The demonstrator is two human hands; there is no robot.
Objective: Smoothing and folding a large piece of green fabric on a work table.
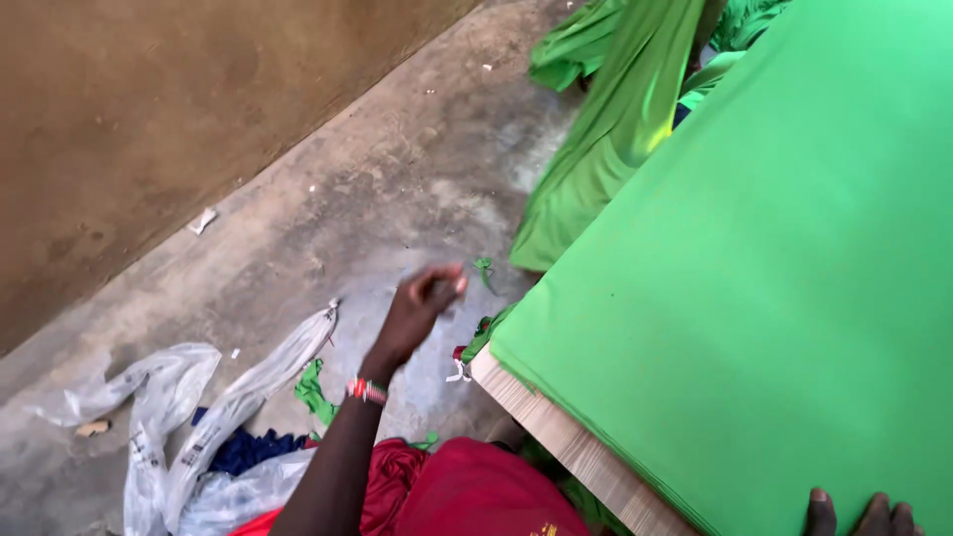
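Note:
My left hand (pixel 422 308) hangs out over the concrete floor beside the table's left edge, fingers curled together; a beaded bracelet (pixel 366 390) sits on the wrist. Whether it holds a small scrap I cannot tell because of blur. A small green fabric scrap (pixel 483 268) lies on the floor just right of it. Only the fingertips of my right hand (pixel 860 514) show at the bottom edge, resting flat on the green fabric (pixel 754 278) that covers the wooden table (pixel 566 437).
More green cloth (pixel 606 129) drapes off the table's far end to the floor. Clear plastic bags (pixel 199 417) with dark blue cloth lie at lower left, next to a green scrap (pixel 313 387). A brown wall (pixel 149 119) runs along the left. Red garment (pixel 467 491) below.

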